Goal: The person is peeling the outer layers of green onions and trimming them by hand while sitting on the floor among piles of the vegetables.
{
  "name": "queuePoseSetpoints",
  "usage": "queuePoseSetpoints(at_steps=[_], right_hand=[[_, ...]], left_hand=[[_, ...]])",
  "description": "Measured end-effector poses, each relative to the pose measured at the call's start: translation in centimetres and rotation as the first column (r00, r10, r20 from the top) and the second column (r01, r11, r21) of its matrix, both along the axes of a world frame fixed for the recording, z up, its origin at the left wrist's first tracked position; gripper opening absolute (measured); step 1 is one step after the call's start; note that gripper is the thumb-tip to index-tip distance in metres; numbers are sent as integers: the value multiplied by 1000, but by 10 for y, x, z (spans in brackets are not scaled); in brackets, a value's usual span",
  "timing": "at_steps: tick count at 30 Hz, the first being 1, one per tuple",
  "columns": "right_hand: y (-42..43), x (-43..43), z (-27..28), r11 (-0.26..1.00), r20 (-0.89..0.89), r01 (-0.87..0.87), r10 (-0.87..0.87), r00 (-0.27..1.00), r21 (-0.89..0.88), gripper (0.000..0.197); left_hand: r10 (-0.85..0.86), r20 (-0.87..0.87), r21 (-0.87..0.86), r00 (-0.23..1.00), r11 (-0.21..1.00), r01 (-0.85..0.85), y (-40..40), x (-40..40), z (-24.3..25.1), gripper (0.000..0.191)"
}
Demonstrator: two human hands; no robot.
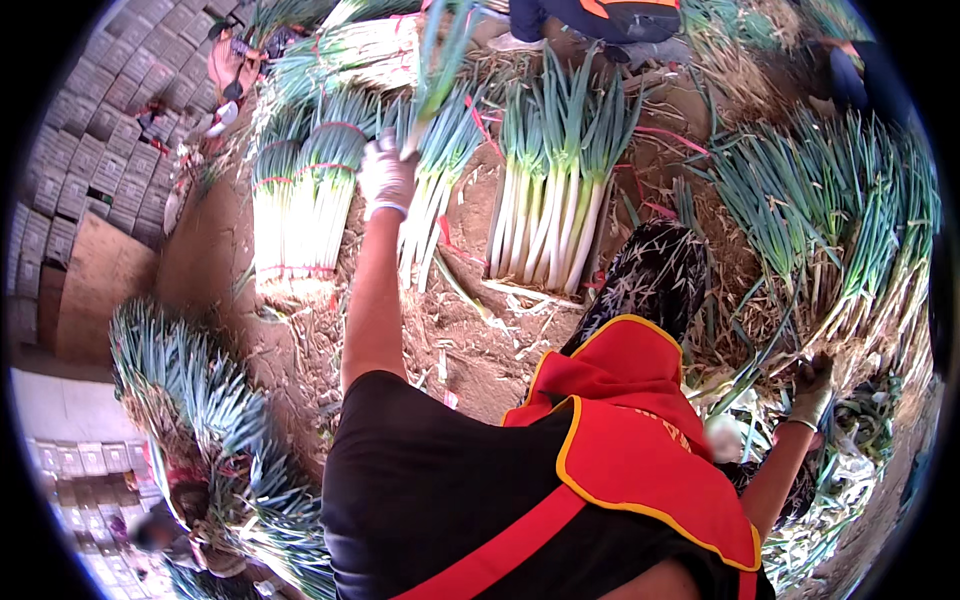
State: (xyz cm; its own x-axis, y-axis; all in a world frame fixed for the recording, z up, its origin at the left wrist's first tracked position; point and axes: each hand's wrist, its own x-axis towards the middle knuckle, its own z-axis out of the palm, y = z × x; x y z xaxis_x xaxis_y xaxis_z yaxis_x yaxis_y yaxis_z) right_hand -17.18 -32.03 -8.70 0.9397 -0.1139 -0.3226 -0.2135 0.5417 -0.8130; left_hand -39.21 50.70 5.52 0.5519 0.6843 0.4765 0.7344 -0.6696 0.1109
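My left hand (388, 174), in a pale knit glove, holds a green onion stalk (433, 97) raised over loose green onions (431, 180). To its left stand bundles of green onions (307, 210), bound with red ties at the leaves and near the roots. A pile of peeled green onions (551, 195) with white stems lies in a shallow tray ahead of me. At the right, my right hand (811, 390), also gloved, is at the root ends of unpeeled green onions (840, 300); whether its fingers grip any is hidden.
Husks and a loose leaf litter the dirt floor (465, 360). More green onions (202, 390) lie at the lower left. Stacked boxes (112, 157) and a board (105, 285) are at the far left. Other people are at work at the top (592, 19), upper left (232, 64) and upper right.
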Motion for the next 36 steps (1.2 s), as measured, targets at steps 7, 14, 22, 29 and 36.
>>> queuePoseSetpoints(at_steps=[7, 14, 22, 29, 36], right_hand=[[36, -32, -134, 801, -42, -230, 248, 968, -552, 26], [45, -6, -73, 269, -385, -465, 302, 872, -843, 57], [-98, 84, -195, -583, -484, -359, 67, 873, -729, 47], [-83, 146, -231, 544, -264, -127, -181, 947, -829, 31], [99, 92, -27, 992, -20, 92, -90, 996, 90, 22]], left_hand=[[-649, 343, -196, 679, 658, 727, -168, 167, 73, 33], [-794, 608, -394, -17, -321, 861, -470, 296, 73, 26], [-934, 345, -791, 89, -238, 564, -507, 353, -30, 29], [-908, 389, -824, 156, -268, 500, -523, 364, -17, 31], [-805, 513, -820, 299, -356, 449, -515, 371, -28, 28]])
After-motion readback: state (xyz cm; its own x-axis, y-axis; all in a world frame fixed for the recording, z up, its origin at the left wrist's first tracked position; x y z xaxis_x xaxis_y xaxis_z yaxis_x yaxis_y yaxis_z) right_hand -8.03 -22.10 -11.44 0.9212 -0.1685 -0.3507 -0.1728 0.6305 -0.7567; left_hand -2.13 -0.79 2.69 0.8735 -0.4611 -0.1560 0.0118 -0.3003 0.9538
